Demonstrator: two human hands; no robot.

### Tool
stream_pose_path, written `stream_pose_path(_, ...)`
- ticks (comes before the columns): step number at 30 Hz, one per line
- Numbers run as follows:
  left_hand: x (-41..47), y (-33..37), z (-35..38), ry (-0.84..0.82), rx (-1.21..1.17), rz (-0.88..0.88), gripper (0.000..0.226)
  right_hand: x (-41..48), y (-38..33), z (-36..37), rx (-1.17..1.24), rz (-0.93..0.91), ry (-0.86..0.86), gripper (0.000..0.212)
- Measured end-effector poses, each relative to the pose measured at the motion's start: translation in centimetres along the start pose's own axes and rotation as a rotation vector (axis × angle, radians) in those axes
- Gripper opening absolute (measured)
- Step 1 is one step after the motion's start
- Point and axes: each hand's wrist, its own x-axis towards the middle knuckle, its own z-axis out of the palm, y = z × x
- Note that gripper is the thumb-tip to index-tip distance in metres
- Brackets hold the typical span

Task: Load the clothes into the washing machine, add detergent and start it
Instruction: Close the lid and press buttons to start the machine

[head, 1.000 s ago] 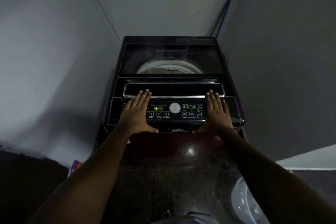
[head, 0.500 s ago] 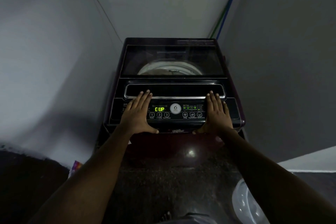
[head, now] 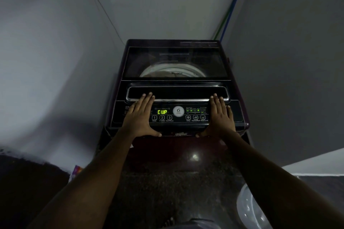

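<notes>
A dark top-load washing machine [head: 236, 87] stands in a narrow corner with its glass lid [head: 175, 57] down; the pale drum rim shows through it. On the front control panel [head: 178, 117] a green display [head: 162, 112] reads "CUP" above a row of round buttons. My left hand [head: 139, 117] lies flat on the left side of the panel, fingers together, thumb at the front edge. My right hand [head: 220, 116] lies flat on the right side the same way. Neither hand holds anything. The clothes are hidden inside the drum.
Grey walls close in on the left, back and right. Blue and green hoses [head: 228, 16] run down the back right corner. A pale plastic tub [head: 249, 208] sits on the dark floor at lower right. A colourful packet [head: 76, 170] lies at lower left.
The display switched from a number to "CUP". Both hands have stayed flat on the panel; the view shifted only slightly.
</notes>
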Motion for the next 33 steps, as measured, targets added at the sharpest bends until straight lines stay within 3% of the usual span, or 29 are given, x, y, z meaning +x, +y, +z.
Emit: stream_pose_path(33,-0.02,-0.03,0.12,-0.005,0.003,-0.007,0.152,0.01,0.03,0.05,-0.011,0.001,0.018,0.164)
